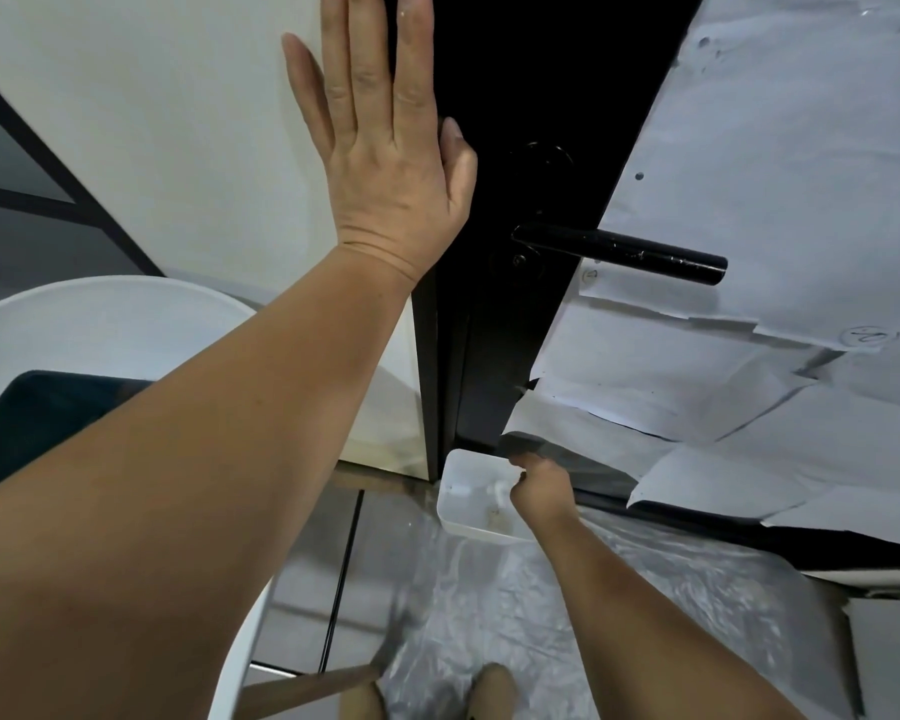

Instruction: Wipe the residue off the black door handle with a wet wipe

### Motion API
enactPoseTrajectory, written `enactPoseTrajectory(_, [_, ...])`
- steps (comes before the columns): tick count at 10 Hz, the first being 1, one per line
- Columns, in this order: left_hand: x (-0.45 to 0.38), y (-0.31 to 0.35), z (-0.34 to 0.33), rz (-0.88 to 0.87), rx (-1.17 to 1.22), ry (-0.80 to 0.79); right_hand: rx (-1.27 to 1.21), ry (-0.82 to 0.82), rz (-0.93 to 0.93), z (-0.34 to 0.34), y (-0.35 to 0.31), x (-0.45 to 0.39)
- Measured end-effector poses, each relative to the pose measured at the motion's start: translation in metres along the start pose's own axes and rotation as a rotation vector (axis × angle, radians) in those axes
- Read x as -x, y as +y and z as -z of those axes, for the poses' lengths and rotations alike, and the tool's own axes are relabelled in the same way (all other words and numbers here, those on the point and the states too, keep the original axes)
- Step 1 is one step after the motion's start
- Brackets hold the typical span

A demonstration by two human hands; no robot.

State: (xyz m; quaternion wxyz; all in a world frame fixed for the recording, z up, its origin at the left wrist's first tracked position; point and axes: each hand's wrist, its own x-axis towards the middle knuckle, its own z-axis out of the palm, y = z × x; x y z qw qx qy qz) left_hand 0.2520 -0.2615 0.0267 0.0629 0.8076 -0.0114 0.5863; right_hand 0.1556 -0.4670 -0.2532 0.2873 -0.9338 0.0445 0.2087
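The black door handle (619,252) sticks out to the right from the black door, with pale specks of residue along its bar. My left hand (385,168) lies flat and open against the white wall beside the door edge, its thumb touching the black frame. Far below, my right hand (539,488) reaches down into a white tub (468,511) on the floor, fingers curled downward. A small white bit shows by the fingertips, and I cannot tell whether the hand grips it. No wet wipe is clearly visible.
White paper sheets (775,174) cover the door to the right of the handle. A clear plastic sheet (567,615) covers the floor. A white round table (100,314) with a dark tray (48,418) stands at the left. My feet (489,693) show at the bottom.
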Motion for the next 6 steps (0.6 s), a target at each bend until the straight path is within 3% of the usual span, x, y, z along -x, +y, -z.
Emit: enactPoseTrajectory(6, [0.008,0.014,0.020,0.096,-0.043,-0.177,-0.012,0.094,0.073,0.023,-0.015,0.036])
